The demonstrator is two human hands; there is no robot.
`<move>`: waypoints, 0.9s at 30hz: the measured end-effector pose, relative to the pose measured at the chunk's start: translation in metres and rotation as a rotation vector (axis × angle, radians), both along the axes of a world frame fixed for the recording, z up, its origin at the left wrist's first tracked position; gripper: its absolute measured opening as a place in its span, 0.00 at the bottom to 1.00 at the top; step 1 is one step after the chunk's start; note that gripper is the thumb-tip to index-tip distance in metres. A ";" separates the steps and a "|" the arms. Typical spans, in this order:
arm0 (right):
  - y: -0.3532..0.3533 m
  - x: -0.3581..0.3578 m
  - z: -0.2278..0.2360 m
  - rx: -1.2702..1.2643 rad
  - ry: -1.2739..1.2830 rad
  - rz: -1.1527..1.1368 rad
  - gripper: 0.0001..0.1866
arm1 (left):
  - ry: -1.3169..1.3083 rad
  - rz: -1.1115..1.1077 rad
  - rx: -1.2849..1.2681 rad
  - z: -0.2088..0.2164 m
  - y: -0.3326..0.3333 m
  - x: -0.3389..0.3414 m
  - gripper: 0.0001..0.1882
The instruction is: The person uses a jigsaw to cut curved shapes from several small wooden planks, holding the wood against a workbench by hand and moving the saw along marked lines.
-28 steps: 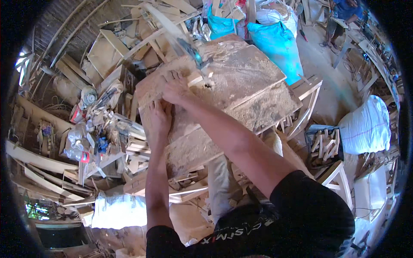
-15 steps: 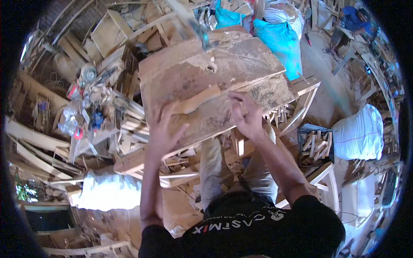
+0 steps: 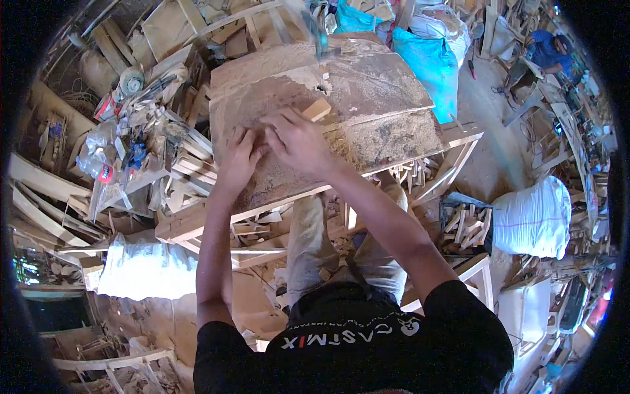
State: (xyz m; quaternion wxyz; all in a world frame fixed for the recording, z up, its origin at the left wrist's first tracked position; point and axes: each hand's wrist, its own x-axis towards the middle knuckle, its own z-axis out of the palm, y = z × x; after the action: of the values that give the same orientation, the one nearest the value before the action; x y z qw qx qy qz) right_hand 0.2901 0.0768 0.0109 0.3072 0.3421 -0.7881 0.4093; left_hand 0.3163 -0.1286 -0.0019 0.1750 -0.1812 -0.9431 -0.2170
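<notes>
A short, pale piece of wood (image 3: 317, 110) lies on the dusty wooden worktable (image 3: 387, 88), mostly covered by my hands; only its far right end shows. My right hand (image 3: 296, 141) is closed over it from above, fingers bent to the left. Beside it, my left hand (image 3: 237, 163) has its fingers curled round the wood's left end, close to the right fingertips. Beyond the wood, a narrow blue-green machine part (image 3: 320, 44) hangs above a small ragged hole (image 3: 323, 87) in the tabletop.
Sawdust (image 3: 394, 141) coats the table's right side. Turquoise sacks (image 3: 430, 72) stand behind it, and a white sack (image 3: 533, 217) sits at the right. Offcuts (image 3: 467, 225) fill a crate. A cluttered heap with a plastic bottle (image 3: 98, 154) lies left. Another person (image 3: 550, 52) sits far right.
My right hand has moved left onto the wood, beside my left hand. My left fingers, spread before, have curled in. The view has shifted slightly.
</notes>
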 end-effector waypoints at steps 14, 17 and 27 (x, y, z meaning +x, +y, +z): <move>-0.021 -0.121 -0.012 0.534 -0.263 -0.187 0.27 | 0.079 -0.078 -0.045 -0.008 -0.006 -0.084 0.24; -0.026 -0.131 -0.012 0.521 -0.369 -0.181 0.30 | 0.120 -0.103 -0.034 -0.011 -0.012 -0.096 0.25; -0.033 -0.158 -0.017 0.581 -0.481 -0.216 0.35 | 0.059 -0.051 -0.130 0.006 -0.012 -0.112 0.27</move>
State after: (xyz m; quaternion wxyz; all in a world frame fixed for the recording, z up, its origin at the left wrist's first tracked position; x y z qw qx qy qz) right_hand 0.1317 0.0442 -0.0064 0.0453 0.2242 -0.9521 0.2032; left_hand 0.2045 -0.1409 0.0042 0.1850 -0.2226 -0.9447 -0.1544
